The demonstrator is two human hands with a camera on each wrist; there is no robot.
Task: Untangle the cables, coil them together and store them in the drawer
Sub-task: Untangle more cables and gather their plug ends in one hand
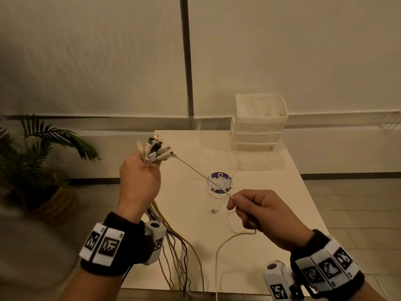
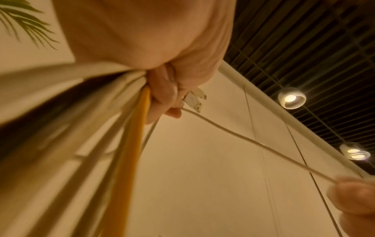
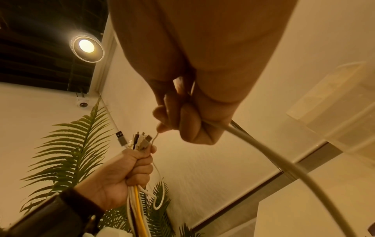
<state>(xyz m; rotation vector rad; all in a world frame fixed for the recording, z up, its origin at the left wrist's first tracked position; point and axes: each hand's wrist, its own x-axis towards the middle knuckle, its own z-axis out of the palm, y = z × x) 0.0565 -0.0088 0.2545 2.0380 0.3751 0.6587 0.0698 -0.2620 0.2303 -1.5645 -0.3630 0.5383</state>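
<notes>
White and yellow cables (image 1: 173, 253) hang in a loose sheaf from the left hand (image 1: 138, 181), which is fisted round them up above the near-left corner of the bench (image 1: 271, 246); their plugs (image 1: 156, 151) fan out above the knuckles, some pale, a couple dark. Seen from the left wrist, the fingers (image 2: 162, 94) are curled tight on the bundle, a yellow cable (image 2: 129, 160) running down nearest the camera. One thin white cable (image 1: 201, 174) leaves the plugs and stretches taut, slanting down to the right hand (image 1: 264, 216), which pinches it between thumb and forefinger, the other fingers folded under. Behind that hand the same cable drops in slack loops onto the bench, its free plug (image 1: 213, 211) lying just this side of the purple round sticker (image 1: 220, 182) in the middle of the bench. At the far-right corner of the bench stands a clear plastic drawer unit (image 1: 259, 124), well apart from both hands. Left of the bench, on the floor, a potted palm (image 1: 43, 161) sits in a woven basket
</notes>
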